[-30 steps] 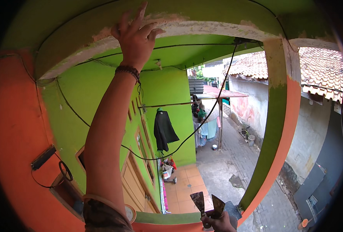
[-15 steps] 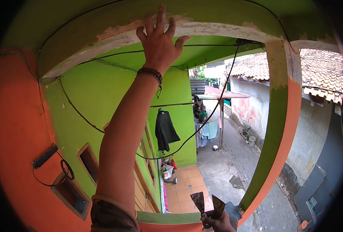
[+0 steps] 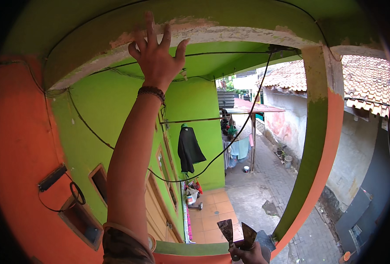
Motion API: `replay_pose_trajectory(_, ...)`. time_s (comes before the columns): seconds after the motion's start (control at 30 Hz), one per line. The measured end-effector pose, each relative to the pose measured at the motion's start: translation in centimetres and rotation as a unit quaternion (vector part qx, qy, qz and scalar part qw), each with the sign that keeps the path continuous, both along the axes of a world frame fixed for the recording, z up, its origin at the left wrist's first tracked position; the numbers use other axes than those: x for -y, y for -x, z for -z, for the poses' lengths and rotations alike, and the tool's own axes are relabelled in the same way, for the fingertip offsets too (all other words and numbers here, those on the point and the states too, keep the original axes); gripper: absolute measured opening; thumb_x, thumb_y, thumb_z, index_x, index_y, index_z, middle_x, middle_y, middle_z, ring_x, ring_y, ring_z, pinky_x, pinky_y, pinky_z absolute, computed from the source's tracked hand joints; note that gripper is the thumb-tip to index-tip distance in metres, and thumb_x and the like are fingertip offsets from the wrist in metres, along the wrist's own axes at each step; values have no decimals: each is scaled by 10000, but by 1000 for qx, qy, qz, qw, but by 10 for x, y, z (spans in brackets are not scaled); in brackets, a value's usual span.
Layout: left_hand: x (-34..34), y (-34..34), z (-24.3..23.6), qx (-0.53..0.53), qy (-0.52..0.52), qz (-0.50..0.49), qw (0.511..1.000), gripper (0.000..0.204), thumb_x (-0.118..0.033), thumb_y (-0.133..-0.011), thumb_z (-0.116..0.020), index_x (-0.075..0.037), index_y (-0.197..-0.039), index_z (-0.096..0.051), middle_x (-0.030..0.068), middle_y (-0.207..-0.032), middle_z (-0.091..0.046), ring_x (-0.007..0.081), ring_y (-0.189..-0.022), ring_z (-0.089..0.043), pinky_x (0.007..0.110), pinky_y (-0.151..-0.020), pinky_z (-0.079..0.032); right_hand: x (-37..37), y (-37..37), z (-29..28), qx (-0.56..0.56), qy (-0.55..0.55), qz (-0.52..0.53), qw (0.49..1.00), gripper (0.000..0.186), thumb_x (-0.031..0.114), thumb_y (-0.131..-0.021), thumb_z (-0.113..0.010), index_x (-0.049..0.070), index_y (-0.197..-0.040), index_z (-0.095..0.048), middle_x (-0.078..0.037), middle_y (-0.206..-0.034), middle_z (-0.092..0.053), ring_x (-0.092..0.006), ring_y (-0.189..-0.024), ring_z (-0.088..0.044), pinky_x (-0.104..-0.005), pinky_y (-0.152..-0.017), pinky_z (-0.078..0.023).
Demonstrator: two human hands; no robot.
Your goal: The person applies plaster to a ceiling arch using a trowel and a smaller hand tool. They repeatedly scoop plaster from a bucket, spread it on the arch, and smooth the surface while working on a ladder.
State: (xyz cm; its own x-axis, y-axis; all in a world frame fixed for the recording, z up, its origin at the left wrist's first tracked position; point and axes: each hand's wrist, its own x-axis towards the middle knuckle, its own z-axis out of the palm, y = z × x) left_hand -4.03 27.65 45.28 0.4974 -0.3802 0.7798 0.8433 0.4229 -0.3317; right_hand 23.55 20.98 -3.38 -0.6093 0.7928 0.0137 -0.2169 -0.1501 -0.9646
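My left hand (image 3: 160, 61) is raised high with its fingers spread, the fingertips at the green overhead beam (image 3: 252, 13). Along the beam's lower part runs a scraped strip (image 3: 234, 33) of pale bare plaster with a ragged paint edge. A dark braided bracelet (image 3: 151, 91) circles my left wrist. Low in the view, my right hand (image 3: 253, 255) grips two putty knives together, a left one (image 3: 225, 229) and a right one (image 3: 248, 235). Their stained, worn blades point upward and fan apart. My right fingers partly hide the handles.
A black cable (image 3: 219, 155) hangs in a loop across the opening. To the right stands a green and orange pillar (image 3: 314, 132), its paint scraped off near the top. A low green ledge (image 3: 190, 247) crosses below. Beyond hangs a dark garment (image 3: 189, 149); a paved alley (image 3: 278, 185) lies outside.
My left hand has slid left along the beam and slightly lower, fingers still spread. My right hand and the two putty knives have hardly moved.
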Motion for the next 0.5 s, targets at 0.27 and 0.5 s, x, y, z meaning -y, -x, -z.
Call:
replay_pose_trajectory(0.27,-18,-31,15,-18,80,41,996,493,-490,-787,-596,-92,-1069,-662,123,-1477,-214,386,-1273,-241,558,-904,-230,2,0,1,0,-2,-4,1000,148,57,-830,-640,-24,-947,-597,-41,-669,-576,-87,-516,-516,-230,-465,-425)
replay_pose_trajectory(0.5,-3,-2,13,32,67,-88,993,671,-601,-776,-564,-258,-1340,-440,103,-1495,-165,379,-1309,-213,612,-909,-254,5,-6,-4,24,-4,-2,1000,144,92,-857,-622,-22,-943,-601,-35,-671,-573,-85,-523,-519,-230,-469,-430)
